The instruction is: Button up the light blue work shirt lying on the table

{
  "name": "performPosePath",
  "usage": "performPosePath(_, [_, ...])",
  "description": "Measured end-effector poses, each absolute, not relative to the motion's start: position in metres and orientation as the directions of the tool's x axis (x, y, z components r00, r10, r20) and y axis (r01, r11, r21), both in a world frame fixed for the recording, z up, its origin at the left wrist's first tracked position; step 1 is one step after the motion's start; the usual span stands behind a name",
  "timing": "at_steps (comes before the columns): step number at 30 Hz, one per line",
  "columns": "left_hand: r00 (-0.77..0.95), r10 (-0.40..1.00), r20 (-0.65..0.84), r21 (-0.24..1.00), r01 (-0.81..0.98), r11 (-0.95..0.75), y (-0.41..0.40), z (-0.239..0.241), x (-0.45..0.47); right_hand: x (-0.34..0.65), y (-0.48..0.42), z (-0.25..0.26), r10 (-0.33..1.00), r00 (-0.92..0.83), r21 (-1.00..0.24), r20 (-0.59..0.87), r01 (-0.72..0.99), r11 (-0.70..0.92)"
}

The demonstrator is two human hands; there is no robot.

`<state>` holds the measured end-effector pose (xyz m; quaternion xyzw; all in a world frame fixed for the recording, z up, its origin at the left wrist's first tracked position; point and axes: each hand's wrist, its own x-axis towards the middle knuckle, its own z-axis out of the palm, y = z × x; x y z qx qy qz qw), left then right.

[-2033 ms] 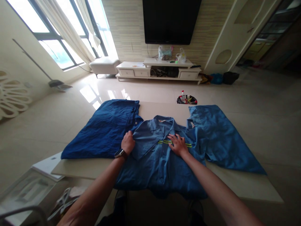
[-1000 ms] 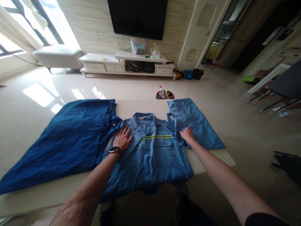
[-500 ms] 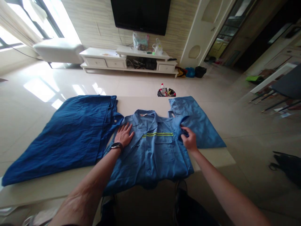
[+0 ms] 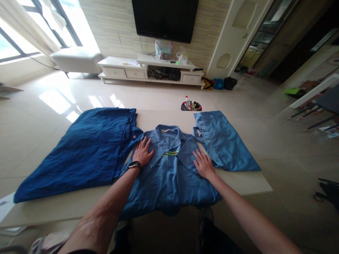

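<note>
We see the shirt [image 4: 169, 173] lying collar-away along the worktop [image 4: 246, 181], our left hand [image 4: 143, 152] and right hand [image 4: 203, 164] flat on it, fingers apart, the right seemingly pressing a folded-in sleeve.

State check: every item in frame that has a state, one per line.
left hand: open, flat on the shirt's left chest
right hand: open, flat on the folded-in sleeve
work shirt: face up, buttoned, hem hanging over the table edge
sleeve: folded in across the chest
dark blue garment: spread flat, untouched
light blue garment: flat beside the shirt
TV: off
</note>
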<state>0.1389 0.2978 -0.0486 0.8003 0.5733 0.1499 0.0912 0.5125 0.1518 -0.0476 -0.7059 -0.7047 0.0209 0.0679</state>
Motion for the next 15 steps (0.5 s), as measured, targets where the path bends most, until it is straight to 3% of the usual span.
performPosePath(5, [0.185, 0.958, 0.218, 0.307, 0.919, -0.247, 0.295, -0.049, 0.140, 0.508, 0.147, -0.057, 0.992, 0.014, -0.077, 0.129, 0.997, -0.004])
performPosePath(10, [0.204, 0.977, 0.057, 0.278, 0.937, -0.212, 0.303, -0.051, 0.142, 0.511, 0.150, -0.058, 0.988, 0.003, -0.069, 0.157, 0.998, 0.008])
performPosePath(15, [0.224, 0.975, 0.013, 0.329, 0.919, -0.216, 0.304, -0.036, 0.144, 0.514, 0.150, -0.067, 0.981, 0.002, -0.087, 0.193, 0.996, 0.015])
